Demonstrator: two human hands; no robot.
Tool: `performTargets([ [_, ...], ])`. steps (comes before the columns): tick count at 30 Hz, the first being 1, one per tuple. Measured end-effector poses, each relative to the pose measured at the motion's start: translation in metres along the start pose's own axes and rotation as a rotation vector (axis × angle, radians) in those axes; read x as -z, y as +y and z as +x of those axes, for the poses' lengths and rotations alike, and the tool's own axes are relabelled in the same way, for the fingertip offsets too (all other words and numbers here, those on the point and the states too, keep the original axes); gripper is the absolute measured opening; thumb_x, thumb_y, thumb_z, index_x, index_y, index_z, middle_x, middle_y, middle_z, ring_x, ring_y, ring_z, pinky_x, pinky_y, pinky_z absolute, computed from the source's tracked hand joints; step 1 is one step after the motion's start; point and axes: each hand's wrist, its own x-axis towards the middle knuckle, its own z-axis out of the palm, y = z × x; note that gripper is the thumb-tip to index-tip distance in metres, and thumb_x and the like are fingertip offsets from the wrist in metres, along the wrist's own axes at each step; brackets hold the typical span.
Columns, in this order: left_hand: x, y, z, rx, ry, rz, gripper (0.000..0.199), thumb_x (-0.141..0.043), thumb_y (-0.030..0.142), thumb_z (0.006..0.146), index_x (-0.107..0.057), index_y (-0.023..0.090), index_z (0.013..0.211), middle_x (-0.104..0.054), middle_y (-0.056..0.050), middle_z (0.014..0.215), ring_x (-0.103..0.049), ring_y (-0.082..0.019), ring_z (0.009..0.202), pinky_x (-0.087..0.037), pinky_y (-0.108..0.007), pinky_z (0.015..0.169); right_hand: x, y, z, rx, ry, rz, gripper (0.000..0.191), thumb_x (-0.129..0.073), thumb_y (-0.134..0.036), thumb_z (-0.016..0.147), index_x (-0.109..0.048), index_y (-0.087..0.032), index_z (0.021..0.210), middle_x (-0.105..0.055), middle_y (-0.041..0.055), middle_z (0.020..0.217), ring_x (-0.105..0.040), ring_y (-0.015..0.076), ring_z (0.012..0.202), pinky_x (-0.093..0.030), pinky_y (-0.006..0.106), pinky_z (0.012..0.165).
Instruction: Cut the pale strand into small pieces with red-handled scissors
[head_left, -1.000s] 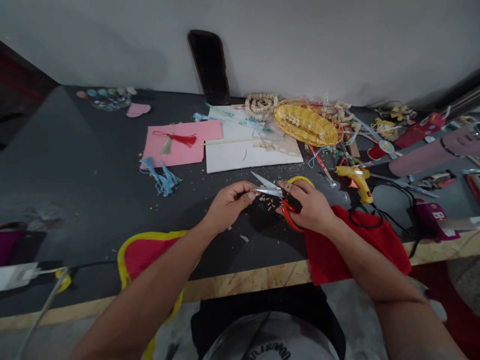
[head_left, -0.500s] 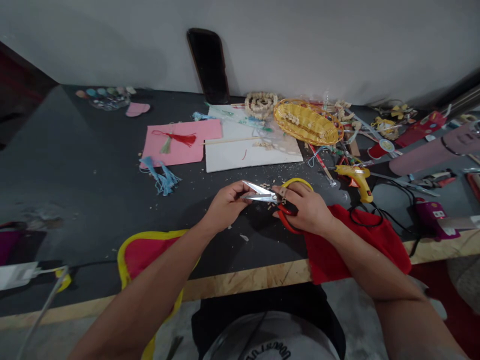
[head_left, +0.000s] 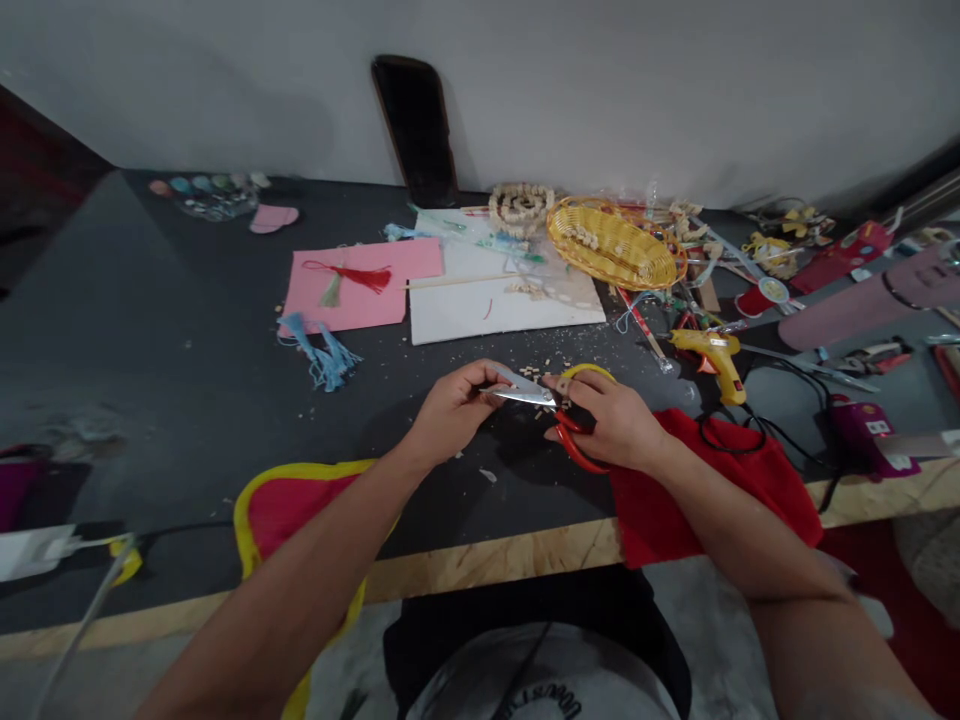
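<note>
Over the counter, the scissors, clamped in the fingers of the right hand, should be closed slowly, with the blades kept clear of the fingers of the left hand, pinched together, on what cannot be told.

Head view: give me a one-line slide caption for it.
Right hand holds scissors pointed toward the left hand, above a dark tabletop with a yellow basket beyond.

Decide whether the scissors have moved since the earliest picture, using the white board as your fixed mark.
Yes: against the white board, the scissors have shifted to the person's left and slightly away from it.
</note>
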Motion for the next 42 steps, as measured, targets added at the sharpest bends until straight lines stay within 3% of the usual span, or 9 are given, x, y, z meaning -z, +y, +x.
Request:
performTargets([
  [7,0.002,0.0,-0.001,-0.001,0.002,0.057,0.011,-0.059,0.023,0.079,-0.066,0.017,0.086,-0.066,-0.002,0.078,-0.055,-0.013,0.068,-0.044,-0.024,0.065,-0.003,0.003,0.0,-0.003,0.007,0.011,0.055,-0.064,-0.049,0.085,-0.052,-0.023,0.131,-0.065,0.0104,0.119,-0.063,0.0237,0.107,-0.056,0.04,0.09],
  [12,0.002,-0.005,0.0,-0.082,0.009,0.119,0.017,-0.058,0.032,0.083,-0.066,0.018,0.09,-0.067,-0.003,0.082,-0.059,-0.015,0.073,-0.047,-0.028,0.071,-0.001,0.002,0.001,-0.028,0.015,0.038,0.043,-0.064,-0.039,0.086,-0.056,-0.023,0.126,-0.066,0.0088,0.12,-0.065,0.0229,0.105,-0.056,0.038,0.089],
  [17,0.001,-0.012,0.004,-0.278,0.017,0.484,0.012,-0.057,0.023,0.085,-0.069,0.02,0.084,-0.071,-0.006,0.094,-0.061,-0.02,0.093,-0.046,-0.036,0.087,0.002,0.004,0.003,-0.112,0.162,0.067,0.047,-0.065,-0.038,0.085,-0.055,-0.025,0.128,-0.067,0.0082,0.118,-0.064,0.0231,0.107,-0.055,0.037,0.092],
  [21,0.001,-0.013,0.006,-0.36,-0.029,0.658,0.015,-0.057,0.017,0.085,-0.071,0.021,0.088,-0.073,-0.005,0.096,-0.061,-0.021,0.095,-0.045,-0.039,0.091,0.002,0.006,0.004,-0.123,0.158,0.076,0.048,-0.065,-0.037,0.084,-0.055,-0.024,0.129,-0.067,0.0085,0.116,-0.066,0.0228,0.101,-0.056,0.037,0.089],
  [27,0.013,-0.008,0.006,-0.294,0.097,0.672,0.016,-0.055,0.014,0.083,-0.07,0.02,0.084,-0.073,-0.006,0.094,-0.061,-0.021,0.093,-0.047,-0.037,0.087,-0.001,0.009,0.003,-0.13,0.173,0.073,0.048,-0.066,-0.037,0.084,-0.056,-0.024,0.128,-0.068,0.007,0.112,-0.066,0.0206,0.096,-0.056,0.035,0.088],
  [38,0.009,-0.017,0.014,-0.311,0.054,0.758,0.014,-0.06,0.013,0.078,-0.071,0.022,0.079,-0.073,-0.004,0.089,-0.06,-0.023,0.092,-0.046,-0.038,0.087,-0.002,0.009,0.004,-0.117,0.165,0.077,0.039,-0.066,-0.033,0.083,-0.06,-0.023,0.12,-0.068,0.0074,0.118,-0.065,0.0228,0.105,-0.056,0.037,0.088],
  [42,0.014,-0.017,0.013,-0.297,0.09,0.755,0.014,-0.058,0.016,0.081,-0.071,0.021,0.081,-0.073,-0.006,0.09,-0.06,-0.024,0.091,-0.045,-0.039,0.087,-0.002,0.01,0.004,-0.115,0.166,0.079,0.039,-0.065,-0.034,0.084,-0.059,-0.023,0.12,-0.068,0.0074,0.118,-0.066,0.0228,0.105,-0.056,0.037,0.089],
])
